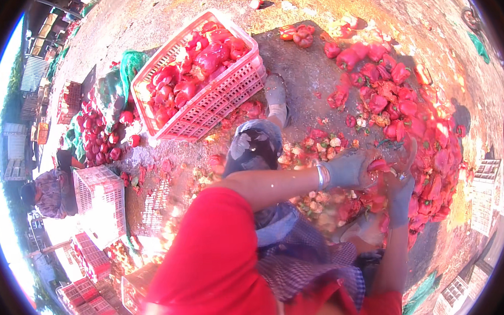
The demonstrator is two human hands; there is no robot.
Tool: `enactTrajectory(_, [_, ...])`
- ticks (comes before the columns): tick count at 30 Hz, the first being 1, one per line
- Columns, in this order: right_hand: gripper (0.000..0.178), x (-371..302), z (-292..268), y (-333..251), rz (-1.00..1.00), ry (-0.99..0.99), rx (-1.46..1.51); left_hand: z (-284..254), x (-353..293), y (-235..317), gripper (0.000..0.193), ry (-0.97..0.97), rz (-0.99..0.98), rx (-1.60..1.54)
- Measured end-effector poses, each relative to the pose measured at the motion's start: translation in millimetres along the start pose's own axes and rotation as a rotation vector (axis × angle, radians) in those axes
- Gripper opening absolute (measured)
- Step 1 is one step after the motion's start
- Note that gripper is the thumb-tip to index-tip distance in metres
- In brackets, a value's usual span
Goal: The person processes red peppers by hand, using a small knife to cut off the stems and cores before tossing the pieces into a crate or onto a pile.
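Observation:
Both of my hands wear grey-blue gloves and meet over a spread of pepper scraps. My left hand [344, 171], with a bracelet at the wrist, is closed on a red bell pepper [380, 165]. Close beside it, my right hand [400, 200] has its fingers bent around something small and partly bright, too blurred to name. To the right of both hands lies a large heap of red peppers [433, 188]. Pale cores and trimmings [317, 202] cover the ground below and left of my hands.
A pink plastic crate [209, 111] full of red peppers stands at upper left, near my shoe [275, 93]. Farther left are a white crate [100, 202], whole peppers [100, 140], green netting [132, 67] and another person [54, 190]. More crates [89, 254] stand at lower left.

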State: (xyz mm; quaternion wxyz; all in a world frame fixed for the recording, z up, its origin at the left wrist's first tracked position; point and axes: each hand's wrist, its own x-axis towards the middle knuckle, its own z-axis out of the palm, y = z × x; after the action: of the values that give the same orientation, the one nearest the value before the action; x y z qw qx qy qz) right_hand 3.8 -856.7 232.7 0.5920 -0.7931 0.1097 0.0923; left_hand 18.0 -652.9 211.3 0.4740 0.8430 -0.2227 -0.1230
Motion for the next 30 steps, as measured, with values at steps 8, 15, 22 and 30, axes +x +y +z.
enactTrajectory(8, [0.039, 0, 12, -4, -0.010, -0.045, 0.144, -157, 11, -13, 0.054, 0.741, -0.294, 0.503])
enactTrajectory(15, [0.030, 4, 8, 0, -0.066, -0.117, 0.547, -226, -32, -128, 0.064, 0.902, -0.340, 0.999])
enactTrajectory(22, [0.022, -36, -93, -19, -0.083, 0.415, 0.494, -22, 77, -113, 0.045, 0.075, -0.069, 0.223])
enactTrajectory(30, [0.026, -99, -166, 9, 0.109, 0.681, 0.716, 195, 128, -82, 0.046, -0.263, 0.069, 0.290])
